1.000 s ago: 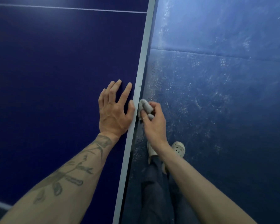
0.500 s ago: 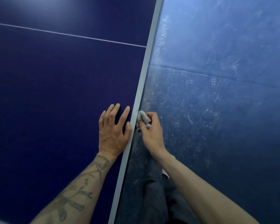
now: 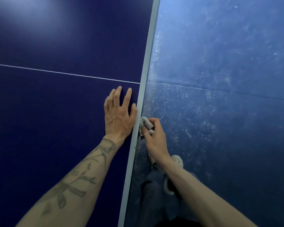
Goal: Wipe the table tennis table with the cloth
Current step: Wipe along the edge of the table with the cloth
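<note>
Dark blue table tennis table (image 3: 56, 120) fills the left half, thin white centre line (image 3: 64, 73) running toward 3 o'clock to the pale edge band (image 3: 142, 95). Left hand (image 3: 119, 115) flat on the tabletop, fingers spread toward 12 o'clock, holding nothing, thumb along the edge band; tattooed forearm (image 3: 75, 182) trailing to 7 o'clock. Just at 3 o'clock of it, right hand (image 3: 154, 138) pinches a bunched grey cloth (image 3: 145, 124) against the table's side edge. Scuffed blue floor (image 3: 220, 95) right; pale clog (image 3: 177, 160) at 5 o'clock of the cloth.
</note>
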The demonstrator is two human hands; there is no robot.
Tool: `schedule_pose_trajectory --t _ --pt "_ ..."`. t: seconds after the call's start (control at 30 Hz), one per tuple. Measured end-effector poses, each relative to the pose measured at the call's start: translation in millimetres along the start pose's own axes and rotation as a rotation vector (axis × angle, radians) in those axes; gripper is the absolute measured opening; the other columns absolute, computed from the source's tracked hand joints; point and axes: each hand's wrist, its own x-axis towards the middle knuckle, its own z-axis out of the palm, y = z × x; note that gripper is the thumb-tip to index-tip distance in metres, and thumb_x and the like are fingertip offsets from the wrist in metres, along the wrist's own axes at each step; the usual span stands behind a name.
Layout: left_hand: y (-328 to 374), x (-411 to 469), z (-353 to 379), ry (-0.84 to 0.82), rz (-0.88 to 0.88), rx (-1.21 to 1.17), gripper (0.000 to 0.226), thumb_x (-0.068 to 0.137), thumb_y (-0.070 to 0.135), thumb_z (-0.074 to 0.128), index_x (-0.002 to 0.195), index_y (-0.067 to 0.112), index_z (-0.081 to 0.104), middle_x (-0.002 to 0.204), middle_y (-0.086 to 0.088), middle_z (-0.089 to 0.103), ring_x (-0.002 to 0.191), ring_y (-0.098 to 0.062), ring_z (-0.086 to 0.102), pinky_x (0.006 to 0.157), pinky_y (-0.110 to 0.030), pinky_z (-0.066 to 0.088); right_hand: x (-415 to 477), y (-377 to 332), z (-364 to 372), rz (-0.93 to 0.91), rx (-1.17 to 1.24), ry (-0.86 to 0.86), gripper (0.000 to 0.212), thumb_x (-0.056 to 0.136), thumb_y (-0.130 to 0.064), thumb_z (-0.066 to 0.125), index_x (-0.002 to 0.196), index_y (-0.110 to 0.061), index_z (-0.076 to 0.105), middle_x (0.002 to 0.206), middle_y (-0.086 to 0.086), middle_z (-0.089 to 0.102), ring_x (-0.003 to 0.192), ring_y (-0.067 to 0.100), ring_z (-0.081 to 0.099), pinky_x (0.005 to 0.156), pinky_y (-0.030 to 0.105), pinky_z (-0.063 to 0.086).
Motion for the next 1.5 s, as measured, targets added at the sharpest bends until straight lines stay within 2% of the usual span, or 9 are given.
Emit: schedule_pose_trajectory --t 0.13,0.23,0.4,0.47,0.7,0.97,1.03,1.2,1.5 --pt "8 37 3 -0.018 0.016 0.009 0.054 0.107 0.037 0.048 0.157 0.017 0.045 0.162 -0.017 0.037 0.152 -0.036 0.032 0.125 -0.051 0.026 80 -44 -8 -0.057 0.066 0.089 0.014 0.106 -0.014 0.064 0.118 -0.007 0.059 0.095 -0.002 0.066 0.075 -0.003 0.06 0.068 0.017 0.051" --pt "11 62 3 -0.019 0.025 0.028 0.055 0.107 0.038 0.046 0.159 0.018 0.044 0.163 -0.017 0.036 0.153 -0.036 0.032 0.126 -0.05 0.025 113 -56 -12 -0.078 0.072 0.121 0.014 0.106 -0.012 0.063 0.119 -0.009 0.058 0.102 0.001 0.066 0.082 0.003 0.06 0.072 0.019 0.052" --pt "29 115 7 -0.011 0.015 0.038 0.054 0.108 0.039 0.044 0.159 0.021 0.043 0.165 -0.016 0.034 0.154 -0.035 0.029 0.127 -0.049 0.022 71 -29 -14 -0.02 0.036 -0.008 0.014 0.106 -0.014 0.065 0.116 -0.011 0.056 0.108 0.009 0.065 0.096 0.028 0.066 0.083 0.051 0.058" --pt "36 137 8 0.011 0.02 0.053 0.053 0.109 0.039 0.042 0.159 0.021 0.044 0.164 -0.016 0.036 0.154 -0.036 0.031 0.126 -0.049 0.023 71 -29 -19 -0.024 0.022 -0.053 0.013 0.105 -0.014 0.067 0.113 -0.012 0.057 0.105 0.007 0.066 0.096 0.03 0.066 0.083 0.055 0.056" --pt "41 179 28 0.101 0.007 0.07 0.052 0.109 0.044 0.042 0.158 0.027 0.045 0.164 -0.01 0.037 0.153 -0.031 0.032 0.126 -0.051 0.023 187 -83 -32 -0.073 0.081 0.027 0.015 0.105 -0.014 0.066 0.118 -0.012 0.059 0.109 0.006 0.069 0.094 0.018 0.068 0.078 0.028 0.057" --pt "38 180 29 0.116 -0.011 0.02 0.05 0.107 0.04 0.048 0.155 0.025 0.048 0.162 -0.009 0.039 0.153 -0.029 0.033 0.126 -0.052 0.023 143 -74 -41 0.026 0.043 -0.112 0.015 0.103 -0.011 0.068 0.115 -0.011 0.06 0.106 0.007 0.069 0.095 0.03 0.07 0.084 0.055 0.059" --pt "36 181 30 0.109 -0.013 0.029 0.051 0.107 0.04 0.049 0.156 0.025 0.048 0.163 -0.009 0.039 0.153 -0.029 0.033 0.126 -0.052 0.023 170 -82 -41 0.032 0.039 -0.084 0.015 0.103 -0.01 0.068 0.115 -0.012 0.059 0.105 0.005 0.069 0.094 0.022 0.07 0.084 0.05 0.06" --pt "37 181 30 0.101 -0.007 0.023 0.052 0.107 0.039 0.051 0.157 0.024 0.048 0.164 -0.01 0.039 0.154 -0.029 0.031 0.126 -0.053 0.023 255 -127 -46 -0.035 0.117 0.039 0.017 0.105 -0.015 0.067 0.107 -0.029 0.057 0.095 -0.012 0.068 0.074 -0.007 0.063 0.07 0.019 0.055" --pt "37 184 26 0.063 -0.009 0.03 0.054 0.107 0.041 0.047 0.159 0.025 0.044 0.165 -0.01 0.036 0.155 -0.03 0.03 0.127 -0.053 0.022 200 -102 -49 0.007 0.048 -0.06 0.013 0.102 -0.01 0.069 0.111 -0.015 0.062 0.098 -0.007 0.067 0.081 0.0 0.065 0.071 0.025 0.059"
